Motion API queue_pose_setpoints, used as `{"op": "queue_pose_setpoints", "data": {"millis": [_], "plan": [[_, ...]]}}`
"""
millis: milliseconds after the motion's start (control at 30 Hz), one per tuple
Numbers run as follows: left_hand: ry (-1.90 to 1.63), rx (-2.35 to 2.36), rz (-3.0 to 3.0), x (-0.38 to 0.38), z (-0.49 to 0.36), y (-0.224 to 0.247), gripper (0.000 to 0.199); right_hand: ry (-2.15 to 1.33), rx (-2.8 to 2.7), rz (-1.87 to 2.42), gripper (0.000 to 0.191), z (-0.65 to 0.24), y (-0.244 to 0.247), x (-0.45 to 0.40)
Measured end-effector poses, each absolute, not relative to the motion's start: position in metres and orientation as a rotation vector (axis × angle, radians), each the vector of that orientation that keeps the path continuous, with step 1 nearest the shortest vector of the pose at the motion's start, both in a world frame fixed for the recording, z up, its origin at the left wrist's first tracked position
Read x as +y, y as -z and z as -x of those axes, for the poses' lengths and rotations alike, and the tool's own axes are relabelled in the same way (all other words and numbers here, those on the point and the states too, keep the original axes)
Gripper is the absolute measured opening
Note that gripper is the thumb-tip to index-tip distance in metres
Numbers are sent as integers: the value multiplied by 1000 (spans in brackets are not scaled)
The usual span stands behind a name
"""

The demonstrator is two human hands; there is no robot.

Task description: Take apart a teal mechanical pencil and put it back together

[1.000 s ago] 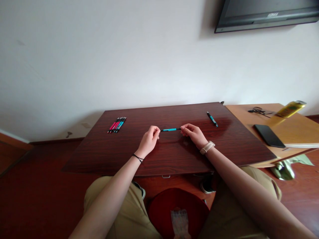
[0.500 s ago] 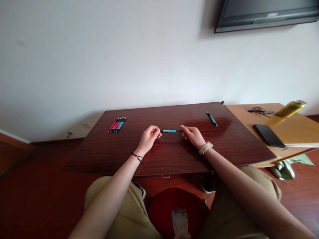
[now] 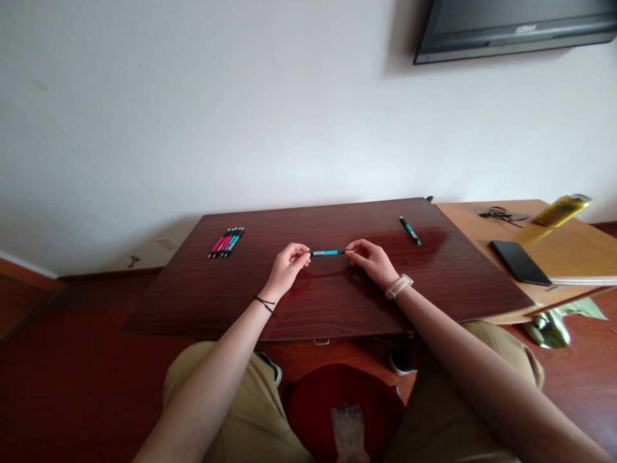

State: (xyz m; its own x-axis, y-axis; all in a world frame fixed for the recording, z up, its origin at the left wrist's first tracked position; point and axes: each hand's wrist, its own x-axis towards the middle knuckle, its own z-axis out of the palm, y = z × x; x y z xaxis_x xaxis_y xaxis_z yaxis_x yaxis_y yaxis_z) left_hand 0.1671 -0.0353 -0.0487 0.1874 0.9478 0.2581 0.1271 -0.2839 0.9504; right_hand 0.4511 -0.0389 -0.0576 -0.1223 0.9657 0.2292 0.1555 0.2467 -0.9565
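Note:
A blue and black pen (image 3: 326, 253) is held level between my two hands, over the middle of the dark wooden table (image 3: 308, 308). My left hand (image 3: 288, 265) pinches its left end, and my right hand (image 3: 371, 260) pinches its right end with thumb and fingers. Several pens (image 3: 226, 243), pink ones and blue ones, lie side by side at the table's left. Another blue and black pen (image 3: 410, 231) lies alone toward the back right.
A lighter wooden table (image 3: 592, 251) adjoins on the right, bearing a black phone (image 3: 520, 262), a dark cable (image 3: 501, 215) and a yellow can (image 3: 563, 211). A screen (image 3: 515, 29) hangs on the wall. Below is a red stool (image 3: 308, 405) between my legs.
The fingers of my right hand have shifted slightly left along with the pen's right end. My left hand has hardly moved, and the pens on the table lie as before.

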Motion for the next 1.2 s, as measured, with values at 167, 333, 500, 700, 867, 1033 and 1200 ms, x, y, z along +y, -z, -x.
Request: {"op": "queue_pose_setpoints", "data": {"millis": [167,333,500,700,867,1033,1200], "plan": [[-1174,1054,-1669,-36,-168,48,27,-1043,-1508,1092,44,-451,57,-40],[-1155,1040,-1695,-35,-168,50,29,-966,-1618,1209,54,-449,50,-43],[-1139,1043,-1681,-37,-169,47,28,-954,-1636,1219,58,-449,49,-44],[-1082,1099,-1747,-42,-171,37,33,-958,-1634,1191,53,-450,51,-43],[-1057,1061,-1716,-41,-171,36,36,-953,-1642,1192,51,-451,51,-44],[-1012,1084,-1738,-43,-168,36,43,-949,-1667,1189,48,-452,53,-42],[-992,1106,-1745,-44,-165,33,51,-1009,-1623,1073,42,-450,55,-41]]}}
